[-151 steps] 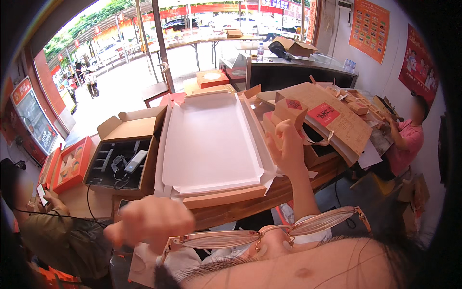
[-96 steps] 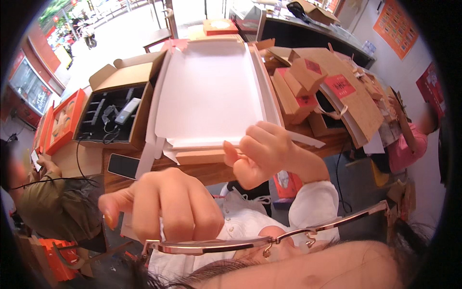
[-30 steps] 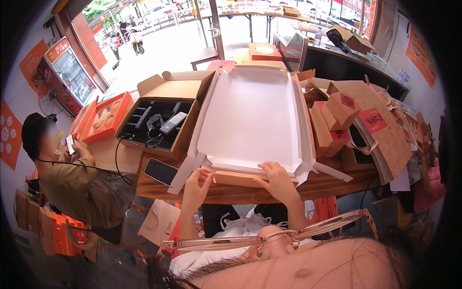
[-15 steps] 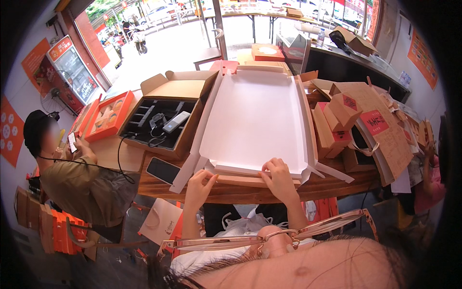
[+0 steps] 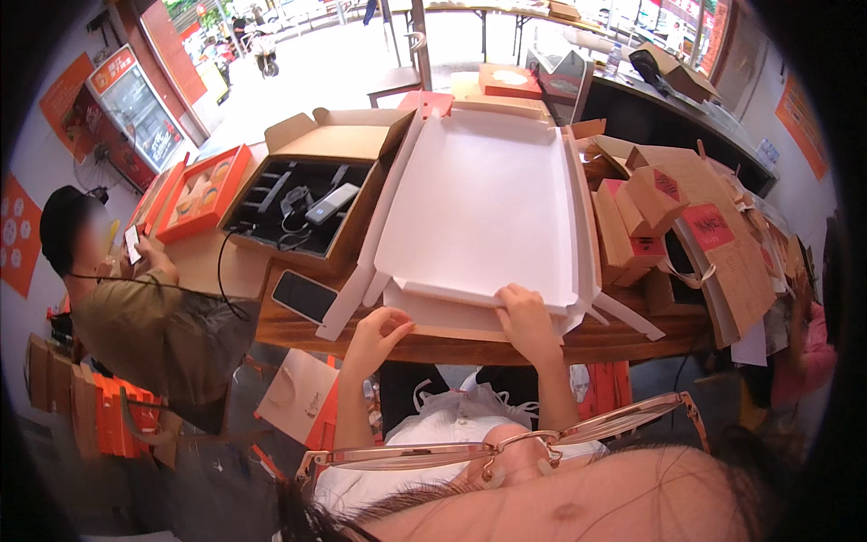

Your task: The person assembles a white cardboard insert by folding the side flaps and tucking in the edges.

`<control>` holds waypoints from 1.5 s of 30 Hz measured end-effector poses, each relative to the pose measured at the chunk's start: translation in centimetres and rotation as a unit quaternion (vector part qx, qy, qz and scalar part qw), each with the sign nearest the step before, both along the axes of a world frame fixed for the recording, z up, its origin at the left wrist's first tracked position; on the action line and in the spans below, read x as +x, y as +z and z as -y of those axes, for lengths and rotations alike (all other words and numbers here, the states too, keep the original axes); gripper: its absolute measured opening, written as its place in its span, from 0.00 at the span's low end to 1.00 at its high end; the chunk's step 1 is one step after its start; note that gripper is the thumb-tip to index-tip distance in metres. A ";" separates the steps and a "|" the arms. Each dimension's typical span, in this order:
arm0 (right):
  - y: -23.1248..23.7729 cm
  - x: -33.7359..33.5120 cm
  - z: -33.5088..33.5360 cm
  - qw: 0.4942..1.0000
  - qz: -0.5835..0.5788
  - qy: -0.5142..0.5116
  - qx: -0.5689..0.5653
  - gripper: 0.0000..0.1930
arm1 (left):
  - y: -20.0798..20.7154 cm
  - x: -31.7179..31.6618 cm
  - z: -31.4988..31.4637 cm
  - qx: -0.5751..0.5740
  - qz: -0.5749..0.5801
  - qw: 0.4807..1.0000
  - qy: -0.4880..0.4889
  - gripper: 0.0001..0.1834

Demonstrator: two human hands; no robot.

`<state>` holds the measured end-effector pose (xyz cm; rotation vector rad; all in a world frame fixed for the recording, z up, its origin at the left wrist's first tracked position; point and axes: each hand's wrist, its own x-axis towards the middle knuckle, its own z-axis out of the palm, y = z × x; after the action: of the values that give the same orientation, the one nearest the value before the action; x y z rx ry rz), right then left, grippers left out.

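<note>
A large shallow cardboard box [image 5: 483,199], white inside, lies opened on the wooden table in front of me. Its near flap [image 5: 452,318] slopes down toward me past the folded white strip [image 5: 452,294] at the near side. My left hand [image 5: 375,341] is at the flap's left end, thumb and forefinger pinched on its edge. Further right, my right hand [image 5: 528,323] has its fingers bent over the near strip at the right corner and grips it. Loose side tabs stick out at both near corners.
Left of the box are a black phone [image 5: 305,296] and an open carton [image 5: 302,217] holding devices and cables. Small brown boxes [image 5: 632,226] and paper bags crowd the right. At left, a person [image 5: 135,298] holds a phone. The table's front edge [image 5: 433,350] is close to me.
The near flap has come down flatter toward me, showing more of its inner face. My right hand has shifted slightly up onto the white strip; the left stays at the flap's left end.
</note>
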<state>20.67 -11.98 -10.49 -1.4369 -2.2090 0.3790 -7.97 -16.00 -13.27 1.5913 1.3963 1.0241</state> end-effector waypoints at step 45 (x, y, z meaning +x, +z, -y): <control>-1.8 0.0 6.6 0.986 -0.090 -0.015 0.138 0.12 | -0.3 -3.5 -3.9 -0.112 0.259 0.954 0.106 0.23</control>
<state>20.69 -18.56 -12.27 -1.2341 -2.0035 0.1759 -11.44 -12.11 -13.60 0.9301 1.2723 1.2489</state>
